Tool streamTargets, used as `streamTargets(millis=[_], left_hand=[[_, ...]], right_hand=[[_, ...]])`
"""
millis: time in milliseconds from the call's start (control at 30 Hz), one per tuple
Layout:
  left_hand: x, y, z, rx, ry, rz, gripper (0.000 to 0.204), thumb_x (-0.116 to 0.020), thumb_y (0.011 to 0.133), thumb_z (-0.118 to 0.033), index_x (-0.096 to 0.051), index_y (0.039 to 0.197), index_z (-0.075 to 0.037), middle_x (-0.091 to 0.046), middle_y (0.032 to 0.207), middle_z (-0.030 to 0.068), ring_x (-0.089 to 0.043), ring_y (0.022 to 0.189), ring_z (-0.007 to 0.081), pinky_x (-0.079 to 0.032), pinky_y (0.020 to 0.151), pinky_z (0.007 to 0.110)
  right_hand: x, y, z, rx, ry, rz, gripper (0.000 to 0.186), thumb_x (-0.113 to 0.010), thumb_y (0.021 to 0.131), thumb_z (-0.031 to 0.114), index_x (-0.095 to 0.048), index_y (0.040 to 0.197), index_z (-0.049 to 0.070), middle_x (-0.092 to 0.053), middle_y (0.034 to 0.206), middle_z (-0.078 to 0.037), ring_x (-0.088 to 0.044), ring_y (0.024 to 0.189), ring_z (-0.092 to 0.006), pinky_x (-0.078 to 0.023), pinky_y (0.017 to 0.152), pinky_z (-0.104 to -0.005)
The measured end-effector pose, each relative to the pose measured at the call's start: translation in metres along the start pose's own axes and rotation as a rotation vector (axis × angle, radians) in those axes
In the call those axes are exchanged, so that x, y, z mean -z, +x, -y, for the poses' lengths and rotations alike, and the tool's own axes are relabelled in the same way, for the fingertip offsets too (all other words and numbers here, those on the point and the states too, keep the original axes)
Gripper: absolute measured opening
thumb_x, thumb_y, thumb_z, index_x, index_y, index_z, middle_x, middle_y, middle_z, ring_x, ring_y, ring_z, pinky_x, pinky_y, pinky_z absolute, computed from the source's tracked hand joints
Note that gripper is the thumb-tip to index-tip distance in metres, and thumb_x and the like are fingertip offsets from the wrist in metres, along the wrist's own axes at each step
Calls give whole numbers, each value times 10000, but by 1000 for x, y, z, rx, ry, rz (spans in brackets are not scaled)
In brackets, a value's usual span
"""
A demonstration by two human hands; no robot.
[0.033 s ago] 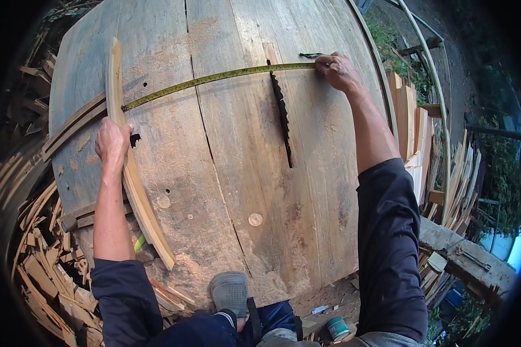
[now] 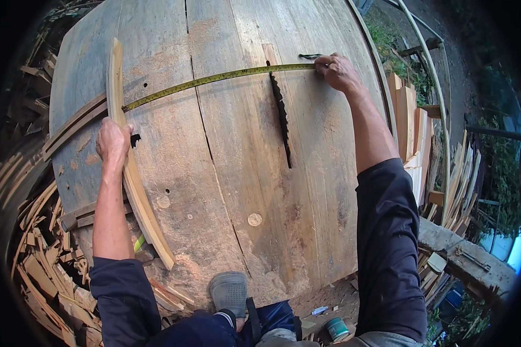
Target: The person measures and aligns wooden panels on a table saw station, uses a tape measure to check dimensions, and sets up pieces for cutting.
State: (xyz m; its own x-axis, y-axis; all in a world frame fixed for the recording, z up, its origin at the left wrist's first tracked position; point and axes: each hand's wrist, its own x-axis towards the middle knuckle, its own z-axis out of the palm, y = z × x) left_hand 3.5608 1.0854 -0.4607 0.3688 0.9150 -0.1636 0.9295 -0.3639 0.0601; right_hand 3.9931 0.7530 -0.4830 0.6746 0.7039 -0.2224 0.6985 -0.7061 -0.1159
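Note:
A yellow tape measure (image 2: 226, 75) is drawn out across the wooden table (image 2: 231, 150). Its left end meets a long wooden strip (image 2: 139, 191) that lies lengthwise near the table's left side. My left hand (image 2: 114, 139) is closed around this strip, just below the end of the tape. At the far right, my right hand (image 2: 337, 70) grips the tape measure; its case is mostly hidden by the fingers, and a dark cord loop (image 2: 310, 56) shows beside it. Under the tape's right half, a toothed saw blade (image 2: 281, 113) stands in a slot in the tabletop.
Two wooden bars (image 2: 75, 127) join the strip's left side. Offcuts (image 2: 46, 277) are heaped left of the table. Cut boards (image 2: 411, 121) and thin slats stand along the right edge. A shoe (image 2: 228, 291) rests at the near edge, with a green tin (image 2: 337, 328) on the ground.

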Motion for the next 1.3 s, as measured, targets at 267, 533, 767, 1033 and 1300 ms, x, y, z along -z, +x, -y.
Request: streamTargets(millis=[267, 533, 767, 1033, 1300], left_hand=[[-15, 2, 7, -19, -22, -72, 446, -772, 823, -240, -592, 1103, 58, -690, 1039, 320, -672, 1019, 482, -534, 888, 530], [-15, 3, 5, -28, 1, -89, 438, -767, 830, -240, -588, 1094, 61, -691, 1028, 319, -677, 1009, 477, -539, 881, 527], [-12, -2, 3, -11, -10, -67, 425, -769, 837, -234, -587, 1082, 62, -693, 1030, 319, -676, 1009, 484, -541, 880, 529], [-14, 0, 3, -1, -16, -64, 445, -766, 844, -243, -576, 1101, 67, -693, 1040, 316, -678, 1013, 478, -546, 885, 520], [-6, -5, -3, -25, -114, -39, 436, -754, 856, -242, -565, 1081, 79, -694, 973, 321, -696, 943, 465, -552, 836, 524]], right_hand=[[-3, -1, -3, -43, 30, -22, 267, -548, 954, 303, -742, 1137, 300, -675, 1198, -84, -586, 1190, -290, -485, 989, -418], [-5, 0, -3, -71, 19, -2, 278, -545, 976, 339, -734, 1179, 315, -663, 1225, -81, -565, 1226, -282, -472, 1019, -415], [-4, 1, -5, -45, 20, 1, 264, -565, 977, 350, -733, 1173, 296, -663, 1214, -96, -573, 1209, -298, -474, 1016, -414], [2, -1, 2, -18, 27, -15, 261, -572, 975, 343, -733, 1171, 283, -665, 1196, -106, -581, 1192, -301, -471, 1017, -420], [-12, 2, -22, 160, 62, -148, 241, -603, 953, 305, -747, 1097, 175, -710, 1107, -116, -608, 1118, -329, -461, 987, -396]])
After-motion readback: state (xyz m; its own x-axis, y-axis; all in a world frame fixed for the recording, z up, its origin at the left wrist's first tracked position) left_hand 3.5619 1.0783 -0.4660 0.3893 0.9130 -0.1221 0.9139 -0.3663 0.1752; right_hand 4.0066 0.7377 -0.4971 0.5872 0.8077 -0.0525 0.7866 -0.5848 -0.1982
